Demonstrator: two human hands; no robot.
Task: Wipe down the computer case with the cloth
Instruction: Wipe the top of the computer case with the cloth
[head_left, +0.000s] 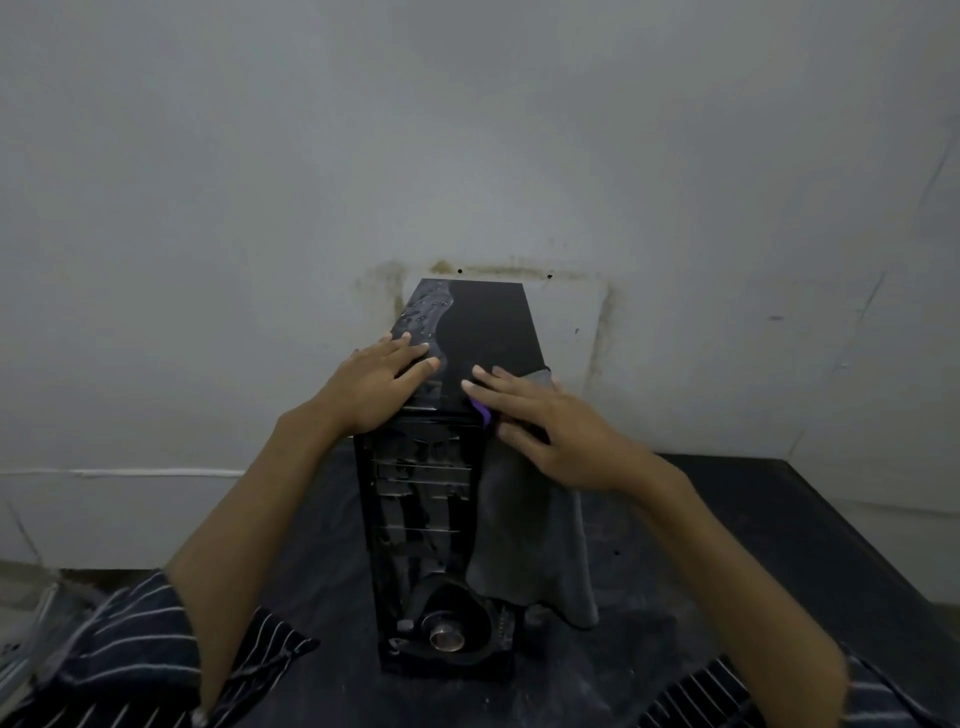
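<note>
Striped sleeves (130, 670), stained wall (467, 156) behind.

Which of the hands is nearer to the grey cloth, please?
The right. The right hand lies flat on the cloth at the case's top right edge; the left hand rests on the bare top, apart from the cloth.

the setting was a bare, unfinished utility or workshop-type room, not a furnished office or living space. the wall (467, 130) was plain pale plaster, marked with brown stains (498, 271) that outlined a rectangle, a few small dark holes, and a thin white line (130, 473) that ran along its lower part. the work surface was a dark, dusty table (779, 545) set against that wall, with a black computer case (431, 519) standing upright on it.
</note>
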